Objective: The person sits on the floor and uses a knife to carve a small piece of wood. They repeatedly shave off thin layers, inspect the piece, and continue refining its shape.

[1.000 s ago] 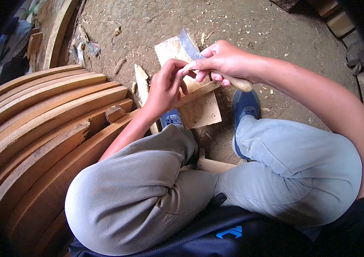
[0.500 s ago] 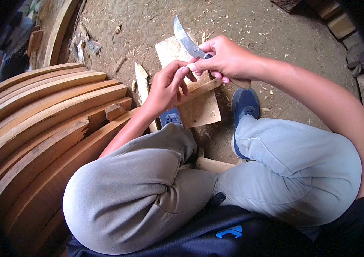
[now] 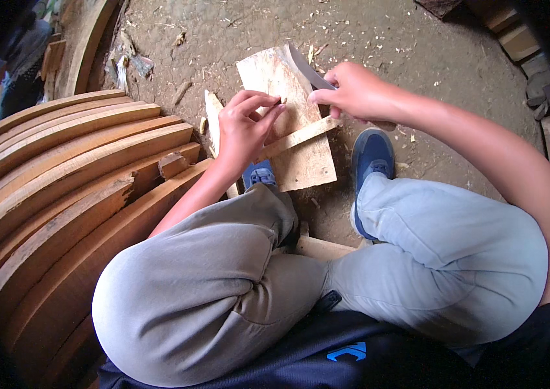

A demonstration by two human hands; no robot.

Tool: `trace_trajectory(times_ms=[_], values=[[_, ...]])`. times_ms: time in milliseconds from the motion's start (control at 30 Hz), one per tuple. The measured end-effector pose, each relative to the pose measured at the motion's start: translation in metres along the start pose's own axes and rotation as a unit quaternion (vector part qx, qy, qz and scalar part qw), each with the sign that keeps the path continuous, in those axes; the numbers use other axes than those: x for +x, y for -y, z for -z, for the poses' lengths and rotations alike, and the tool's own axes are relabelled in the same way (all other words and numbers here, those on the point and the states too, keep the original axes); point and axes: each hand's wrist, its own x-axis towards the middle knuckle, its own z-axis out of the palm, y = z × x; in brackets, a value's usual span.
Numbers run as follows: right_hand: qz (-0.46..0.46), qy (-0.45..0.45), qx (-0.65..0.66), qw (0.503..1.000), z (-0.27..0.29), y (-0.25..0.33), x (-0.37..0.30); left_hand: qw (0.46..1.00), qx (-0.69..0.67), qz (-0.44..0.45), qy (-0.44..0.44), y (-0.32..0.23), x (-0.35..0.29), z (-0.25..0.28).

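My right hand [image 3: 359,94] is closed round a knife with a curved metal blade [image 3: 307,70] that points up and to the left. To its left, my left hand [image 3: 246,123] pinches a small piece [image 3: 282,102] between thumb and fingertips. Too little of that piece shows to tell its kind; its tip looks dark. Both hands are above a flat pale wooden board [image 3: 317,162] on the ground between my feet. A narrow wooden strip [image 3: 297,138] lies across that board, below the hands. Most of the knife's handle is hidden by my right hand.
Long curved planks [image 3: 80,155] are stacked at the left beside my leg. A splintered piece of wood [image 3: 214,117] lies left of the board. Wood chips are scattered over the dirt floor [image 3: 443,84]. More wood blocks [image 3: 519,39] stand at the far right.
My hands have moved apart, where before they met at the knife. The blade has dropped lower and tilts further left. The small piece has stayed in my left hand.
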Motion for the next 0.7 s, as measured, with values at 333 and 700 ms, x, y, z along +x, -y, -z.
trace_trajectory(times_ms=[333,700], values=[[0.070,-0.022,-0.254,0.964,-0.021,0.003,-0.019,0.997,0.063,-0.033,-0.011,0.004,-0.006,-0.006],[0.113,-0.016,-0.312,0.943,-0.016,0.008,-0.026,0.997,0.079,-0.009,-0.007,-0.001,-0.006,-0.003]])
